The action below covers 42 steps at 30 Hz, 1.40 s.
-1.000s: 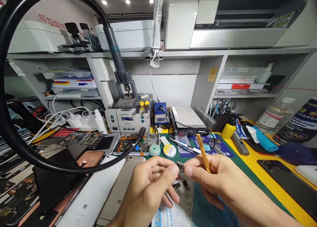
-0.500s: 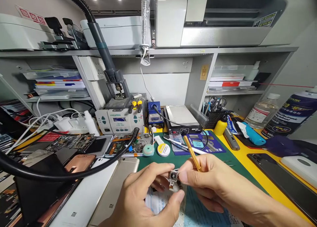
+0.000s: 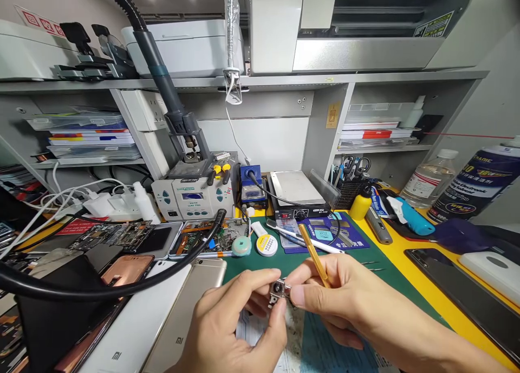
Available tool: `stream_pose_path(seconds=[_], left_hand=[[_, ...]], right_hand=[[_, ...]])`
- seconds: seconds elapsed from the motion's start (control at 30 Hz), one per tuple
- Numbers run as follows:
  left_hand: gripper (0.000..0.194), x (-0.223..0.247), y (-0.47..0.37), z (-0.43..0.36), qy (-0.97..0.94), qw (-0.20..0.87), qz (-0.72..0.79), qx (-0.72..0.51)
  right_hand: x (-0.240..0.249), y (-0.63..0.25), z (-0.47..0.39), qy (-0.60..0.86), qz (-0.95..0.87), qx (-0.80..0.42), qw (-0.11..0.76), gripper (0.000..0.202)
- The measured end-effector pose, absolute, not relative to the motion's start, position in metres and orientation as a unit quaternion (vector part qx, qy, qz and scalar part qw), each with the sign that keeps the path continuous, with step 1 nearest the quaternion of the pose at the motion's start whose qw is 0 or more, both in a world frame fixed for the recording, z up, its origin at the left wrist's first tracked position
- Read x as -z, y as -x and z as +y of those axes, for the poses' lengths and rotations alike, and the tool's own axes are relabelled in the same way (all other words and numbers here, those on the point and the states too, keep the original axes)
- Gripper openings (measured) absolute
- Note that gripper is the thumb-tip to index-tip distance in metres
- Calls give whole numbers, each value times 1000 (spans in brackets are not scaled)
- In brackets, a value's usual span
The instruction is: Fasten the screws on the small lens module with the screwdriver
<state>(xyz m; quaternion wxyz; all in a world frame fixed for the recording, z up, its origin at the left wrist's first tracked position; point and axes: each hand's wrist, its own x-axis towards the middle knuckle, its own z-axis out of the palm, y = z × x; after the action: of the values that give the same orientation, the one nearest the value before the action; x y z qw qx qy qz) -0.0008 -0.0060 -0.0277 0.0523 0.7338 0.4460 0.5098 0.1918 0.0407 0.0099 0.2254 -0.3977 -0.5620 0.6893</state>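
Observation:
A small phone camera module (image 3: 278, 288), with a dark round lens in a metal frame, is pinched between the index finger and thumb of my left hand (image 3: 239, 319). Its lens faces up toward me, and a short flap hangs from its lower edge. My right hand (image 3: 337, 291) grips a slim gold pen-shaped tool (image 3: 312, 253), whose working end is hidden behind the fingers. The right thumb and index fingertip meet the module's right side. Under both hands lies a printed sheet (image 3: 294, 343) on the green mat (image 3: 244, 265).
Left of my hands lie phones, a gold-backed one (image 3: 189, 308) nearest, with a black hose (image 3: 170, 278) arching over them. Behind stand a hot-air station (image 3: 190, 197) and a flat heating plate (image 3: 296, 187). On the right are a black phone (image 3: 459, 286) and a spray can (image 3: 475, 183).
My left thumb has risen to meet the camera module, which has tilted and shifted slightly left. The gold tool stays in my right hand. The whole view has moved a little.

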Motion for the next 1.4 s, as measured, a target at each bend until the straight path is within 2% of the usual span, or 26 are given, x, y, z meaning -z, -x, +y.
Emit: stream_pose_path(seconds=[0.3,0.6,1.1,1.4], left_hand=[[34,29,2,-5,-719,46,487,-494],[32,29,-2,-5,-711,51,482,-509],[31,33,-9,-9,-663,87,515,-537],[30,29,-4,-7,-693,56,494,-522]], right_hand=[[1,-188,29,470,-692,-470,282,16],[4,-190,25,441,-794,-307,283,15],[10,-191,24,419,-823,-238,301,15],[6,-188,22,419,-823,-228,307,13]])
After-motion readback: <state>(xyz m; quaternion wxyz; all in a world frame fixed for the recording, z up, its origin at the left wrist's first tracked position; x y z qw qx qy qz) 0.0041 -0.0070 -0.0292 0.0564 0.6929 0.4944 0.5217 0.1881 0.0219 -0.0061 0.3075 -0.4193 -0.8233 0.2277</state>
